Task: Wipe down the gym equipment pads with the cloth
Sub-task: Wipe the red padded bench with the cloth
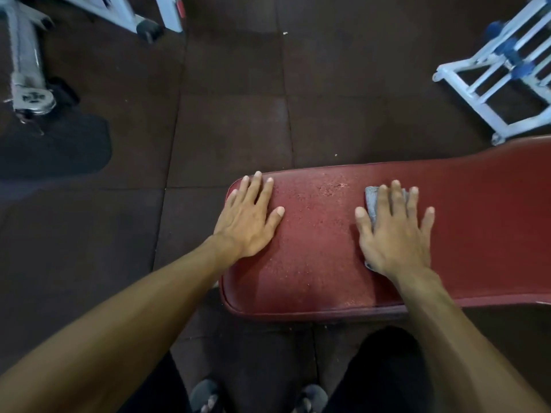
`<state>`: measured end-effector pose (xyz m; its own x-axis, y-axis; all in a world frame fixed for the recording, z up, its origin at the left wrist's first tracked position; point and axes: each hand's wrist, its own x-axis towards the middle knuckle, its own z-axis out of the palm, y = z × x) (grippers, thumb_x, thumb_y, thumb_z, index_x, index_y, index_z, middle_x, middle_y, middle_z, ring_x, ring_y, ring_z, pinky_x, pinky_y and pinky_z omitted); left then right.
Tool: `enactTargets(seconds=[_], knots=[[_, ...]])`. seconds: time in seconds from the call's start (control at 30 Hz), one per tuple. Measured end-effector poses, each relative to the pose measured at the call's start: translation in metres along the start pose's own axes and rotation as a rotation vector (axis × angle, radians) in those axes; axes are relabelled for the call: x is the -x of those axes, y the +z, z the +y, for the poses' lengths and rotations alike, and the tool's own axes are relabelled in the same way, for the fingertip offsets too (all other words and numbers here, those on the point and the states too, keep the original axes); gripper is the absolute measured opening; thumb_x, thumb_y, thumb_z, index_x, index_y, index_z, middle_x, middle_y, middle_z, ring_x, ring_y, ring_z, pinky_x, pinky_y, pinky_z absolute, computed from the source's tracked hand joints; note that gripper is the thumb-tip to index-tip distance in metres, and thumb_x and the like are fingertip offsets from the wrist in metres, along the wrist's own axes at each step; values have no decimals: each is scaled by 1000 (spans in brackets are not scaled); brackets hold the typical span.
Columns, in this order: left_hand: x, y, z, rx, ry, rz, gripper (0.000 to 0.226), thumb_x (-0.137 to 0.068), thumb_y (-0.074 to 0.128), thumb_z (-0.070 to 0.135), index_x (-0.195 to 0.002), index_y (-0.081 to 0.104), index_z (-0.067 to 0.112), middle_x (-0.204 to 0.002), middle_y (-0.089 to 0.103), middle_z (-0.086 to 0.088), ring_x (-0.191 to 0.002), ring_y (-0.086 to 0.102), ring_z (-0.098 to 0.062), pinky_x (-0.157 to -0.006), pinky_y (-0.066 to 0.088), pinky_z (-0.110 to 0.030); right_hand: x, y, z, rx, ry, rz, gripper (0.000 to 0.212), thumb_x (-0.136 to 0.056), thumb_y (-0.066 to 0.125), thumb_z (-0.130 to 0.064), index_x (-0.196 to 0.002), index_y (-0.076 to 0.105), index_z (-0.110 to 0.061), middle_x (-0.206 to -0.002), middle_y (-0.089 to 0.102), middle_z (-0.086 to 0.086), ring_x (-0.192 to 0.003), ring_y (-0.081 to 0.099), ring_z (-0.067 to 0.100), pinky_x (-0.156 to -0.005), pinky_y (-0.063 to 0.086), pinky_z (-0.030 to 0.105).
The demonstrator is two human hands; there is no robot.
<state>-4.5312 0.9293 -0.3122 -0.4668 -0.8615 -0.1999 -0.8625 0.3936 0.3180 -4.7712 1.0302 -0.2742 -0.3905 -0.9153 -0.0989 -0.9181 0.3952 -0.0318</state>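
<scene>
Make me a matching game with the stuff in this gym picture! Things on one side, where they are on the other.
Things:
1. cloth
2. left hand
3. white rack
4. red pad

Places:
A. flat on the pad's rounded end, nothing under it
B. on the floor, far right corner
C. pressed under the right hand
D. under both hands

Pairs: 1-C, 2-A, 3-B, 4-D

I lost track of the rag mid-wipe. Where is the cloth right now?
In the head view, the cloth lies flat under the right hand on the red pad, right of the bare left hand.
</scene>
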Motion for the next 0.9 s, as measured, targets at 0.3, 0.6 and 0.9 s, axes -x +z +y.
enactTargets(seconds=[0.3,0.6,0.9], knots=[[-2,20,-4,-25,10,150,66,-99,9,56,-155,-6,25,-162,-14,4,-148,-15,-13,-119,-9,-34,-78,11,-70,21,-190,6,62,-97,17,-47,-153,19,-20,-162,14,6,-148,4,32,-118,10,50],[-1,20,-4,-3,5,153,65,-99,8,57,-154,-10,27,-161,-17,6,-146,-18,-10,-119,-11,-33,16,2,-20,70,-312,-21,57,-99,8,-45,-152,-9,-35,-160,-15,-9,-147,-16,17,-119,-2,44],[0,19,-2,-10,0,167,65,-99,8,55,-155,-7,26,-162,-13,4,-148,-15,-12,-119,-9,-35,-80,0,-30,-15,-119,16,62,-97,23,-41,-153,19,-13,-161,15,7,-148,6,29,-118,10,46]])
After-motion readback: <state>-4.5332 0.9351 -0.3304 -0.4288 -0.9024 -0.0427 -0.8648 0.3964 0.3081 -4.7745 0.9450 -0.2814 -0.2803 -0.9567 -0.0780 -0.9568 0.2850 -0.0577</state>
